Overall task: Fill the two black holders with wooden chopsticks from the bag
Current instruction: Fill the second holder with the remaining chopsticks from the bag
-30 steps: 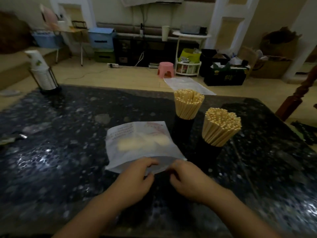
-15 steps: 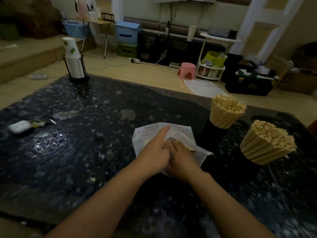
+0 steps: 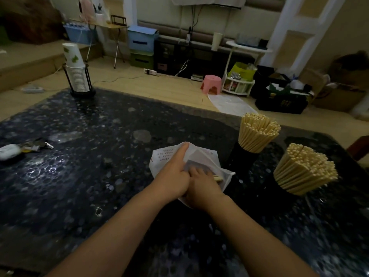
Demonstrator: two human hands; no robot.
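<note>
The white bag (image 3: 165,156) lies on the dark speckled worktop (image 3: 89,156) toward its near edge, just right of the middle. The left hand (image 3: 171,176) rests on top of the bag with its forefinger stretched out along the plastic toward the far edge; how the other fingers lie cannot be told. The right hand (image 3: 201,186) sits just beside it, touching it, with fingers reaching into the bag's open mouth at the right side, where the ends of a few wooden chopsticks (image 3: 218,178) show; whether the fingers pinch them cannot be told.

Right of the bag stand the two black holders. The farther holder (image 3: 239,156) is just beside the bag and carries a packed bundle (image 3: 257,130) of chopsticks that fans outward. The nearer holder (image 3: 279,193) stands close to the right edge, its own bundle (image 3: 305,170) leaning toward the far left.

Near the far left corner a wire rack holds a stack of paper cups (image 3: 76,74). By the left edge lie a small white object (image 3: 9,151) and some keys (image 3: 38,144).
</note>
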